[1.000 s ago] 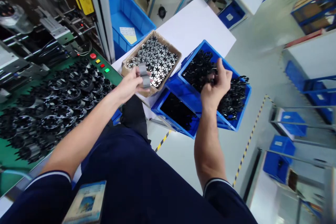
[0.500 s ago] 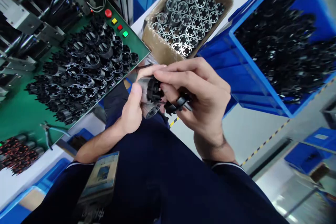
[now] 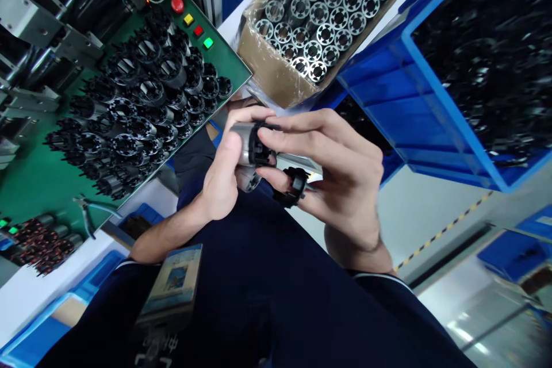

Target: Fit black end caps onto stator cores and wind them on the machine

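Note:
My left hand [image 3: 219, 178] is closed around a silver metal motor core [image 3: 245, 142], with a black plastic end piece [image 3: 262, 154] at its right end. A second metal core [image 3: 249, 180] sits just below it, also in the left hand. My right hand [image 3: 345, 169] touches the black end piece with its forefinger and thumb side. Lower in that same hand, a loose black toothed plastic ring [image 3: 294, 187] is held between the fingers. The far sides of both cores are hidden by the left hand.
On the green machine bench [image 3: 34, 184] stand many cores with black ends [image 3: 146, 92], pliers [image 3: 92, 210] and coloured buttons [image 3: 188, 19]. A carton [image 3: 276, 77] of bare cores and a blue crate [image 3: 435, 109] of black plastic parts stand beyond my hands.
The right hand's fingers have spread a little, and the black ring in them has turned. The black end piece now sits straighter against the upper core. The camera view has shifted slightly.

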`<control>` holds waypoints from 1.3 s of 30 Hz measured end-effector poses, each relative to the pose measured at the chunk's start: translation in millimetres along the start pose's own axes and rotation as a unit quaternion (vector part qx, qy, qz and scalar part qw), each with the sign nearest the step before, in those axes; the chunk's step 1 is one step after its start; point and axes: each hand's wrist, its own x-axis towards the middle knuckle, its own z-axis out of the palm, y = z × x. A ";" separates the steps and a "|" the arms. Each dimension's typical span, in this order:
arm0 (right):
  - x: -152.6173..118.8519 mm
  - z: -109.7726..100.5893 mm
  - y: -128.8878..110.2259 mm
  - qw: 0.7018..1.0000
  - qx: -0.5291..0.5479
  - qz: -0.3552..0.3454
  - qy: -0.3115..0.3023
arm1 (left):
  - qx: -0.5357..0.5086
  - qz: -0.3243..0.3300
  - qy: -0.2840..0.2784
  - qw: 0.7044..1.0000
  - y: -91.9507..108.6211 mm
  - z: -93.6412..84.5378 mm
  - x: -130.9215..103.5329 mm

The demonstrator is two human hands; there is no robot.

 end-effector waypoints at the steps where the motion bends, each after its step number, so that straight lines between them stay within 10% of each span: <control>1: -1.7 0.6 1.9 1.000 0.002 0.007 -0.004 | 0.007 0.001 0.000 1.000 -0.4 -1.2 -1.0; 15: -4.8 -16.7 31.1 0.992 -0.015 0.091 -0.082 | -0.011 -0.044 0.149 0.988 5.8 4.8 22.7; 26: -21.5 21.9 18.4 0.986 0.115 0.064 0.101 | -0.027 -0.009 0.181 0.983 0.1 25.5 12.6; 39: -43.0 30.3 23.5 0.984 0.164 0.069 0.031 | -0.005 0.014 0.236 0.972 3.9 32.4 10.1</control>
